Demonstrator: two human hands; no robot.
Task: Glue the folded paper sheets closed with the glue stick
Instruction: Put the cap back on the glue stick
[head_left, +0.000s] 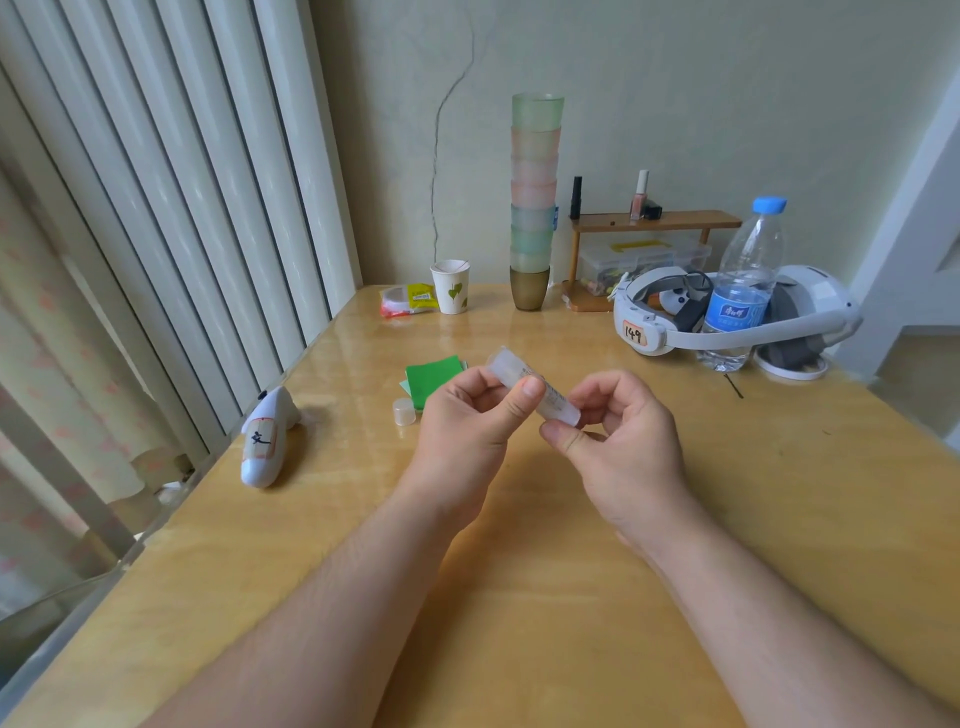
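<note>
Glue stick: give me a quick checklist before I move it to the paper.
1. Cap off, lying on the table: ok.
2. Glue stick held by left hand and right hand: ok.
3. Glue raised above the tube's rim: cannot tell.
4. Green paper within reach, just beyond the left hand: ok.
5. Paper folded and flat: cannot tell, partly hidden.
</note>
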